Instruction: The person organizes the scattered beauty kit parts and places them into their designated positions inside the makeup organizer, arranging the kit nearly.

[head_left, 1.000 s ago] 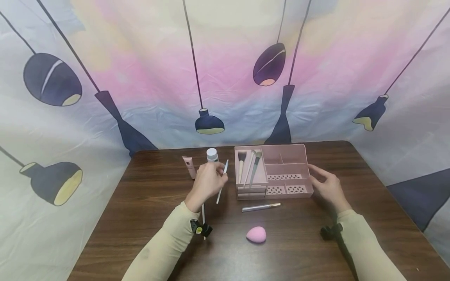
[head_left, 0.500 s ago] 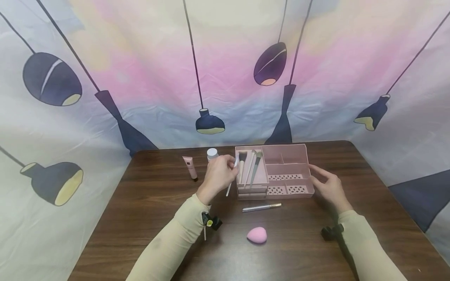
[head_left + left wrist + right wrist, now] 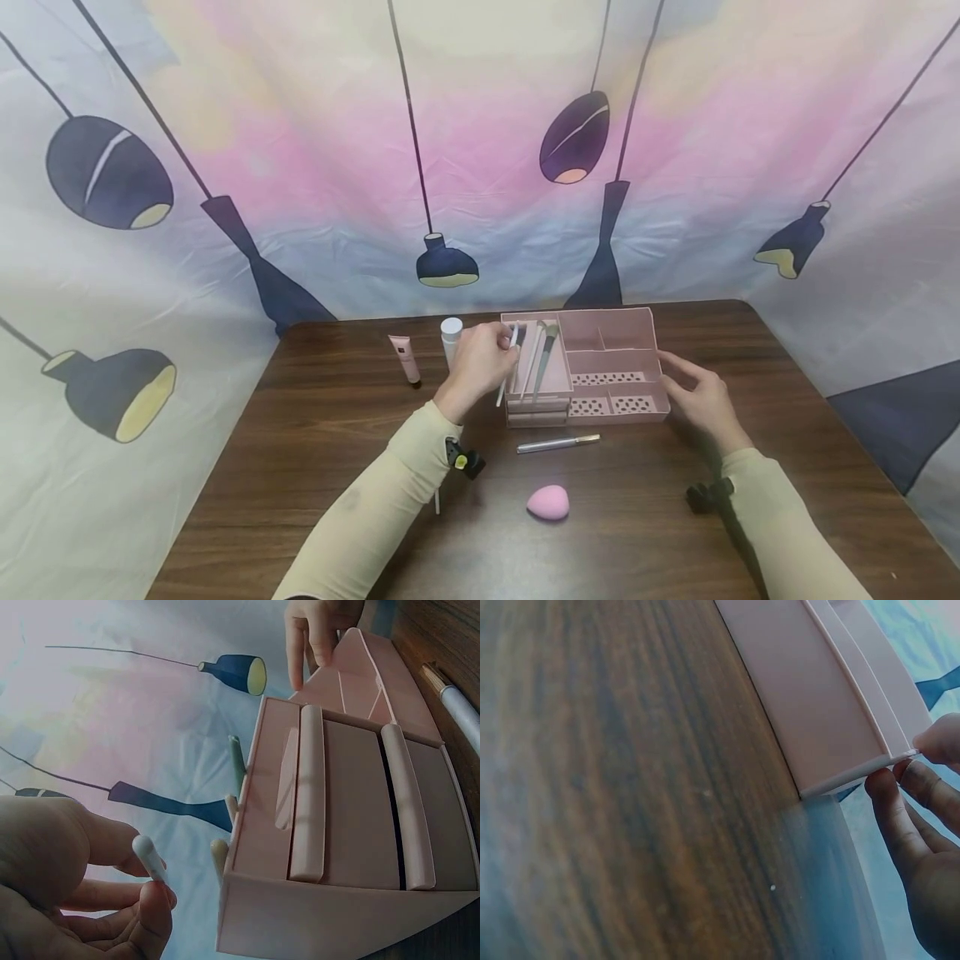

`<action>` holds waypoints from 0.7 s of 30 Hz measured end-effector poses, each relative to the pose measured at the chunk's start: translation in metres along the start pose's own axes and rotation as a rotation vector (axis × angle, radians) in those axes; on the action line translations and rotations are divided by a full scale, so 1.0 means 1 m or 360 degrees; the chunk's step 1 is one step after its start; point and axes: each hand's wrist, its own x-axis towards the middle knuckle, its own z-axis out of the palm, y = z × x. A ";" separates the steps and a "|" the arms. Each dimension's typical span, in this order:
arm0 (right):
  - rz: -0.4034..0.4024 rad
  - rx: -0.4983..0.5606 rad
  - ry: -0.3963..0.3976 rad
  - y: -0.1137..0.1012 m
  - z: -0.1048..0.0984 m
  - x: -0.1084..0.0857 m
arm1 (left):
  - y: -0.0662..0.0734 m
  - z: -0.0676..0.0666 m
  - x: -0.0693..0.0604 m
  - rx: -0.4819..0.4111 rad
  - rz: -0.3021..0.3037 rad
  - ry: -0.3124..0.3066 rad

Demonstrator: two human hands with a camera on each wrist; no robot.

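My left hand (image 3: pixel 483 358) pinches a slim white stick (image 3: pixel 150 859) with a rounded end between thumb and fingertips. It hangs tilted over the left edge of a pink makeup organizer (image 3: pixel 611 329); its kind is unclear. Several makeup brushes (image 3: pixel 546 354) lie in the organizer's top left tray, one partly hidden by the hand. My right hand (image 3: pixel 701 400) touches the organizer's right side wall with extended fingers. The right wrist view shows the fingertips (image 3: pixel 881 784) against that wall's edge. Two drawers (image 3: pixel 360 802) at the organizer's front left are pushed in.
Left of the organizer stand a white-capped bottle (image 3: pixel 452 331), partly behind my left hand, and a pink tube (image 3: pixel 406 360). A silver pen-like tube (image 3: pixel 557 444) and a pink makeup sponge (image 3: pixel 548 503) lie in front. Another thin white stick (image 3: pixel 437 502) shows beside my left sleeve.
My left hand has moved right with the slim white stick, from beside the bottle to the organizer's left edge. The right hand and organizer have stayed in place.
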 end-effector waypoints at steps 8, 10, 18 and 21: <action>-0.0010 0.0002 -0.0005 0.000 0.002 0.001 | 0.002 0.005 0.007 0.0018 -0.0014 -0.0066; -0.0018 -0.0005 -0.0007 0.000 0.002 0.001 | 0.002 0.006 0.008 0.0021 -0.0040 -0.0082; -0.0013 -0.0009 0.0012 0.001 -0.001 0.000 | 0.004 0.014 0.012 -0.0018 -0.0076 -0.0131; -0.0010 -0.0030 0.0005 -0.001 0.000 0.000 | 0.004 0.016 0.012 -0.0026 -0.0097 -0.0139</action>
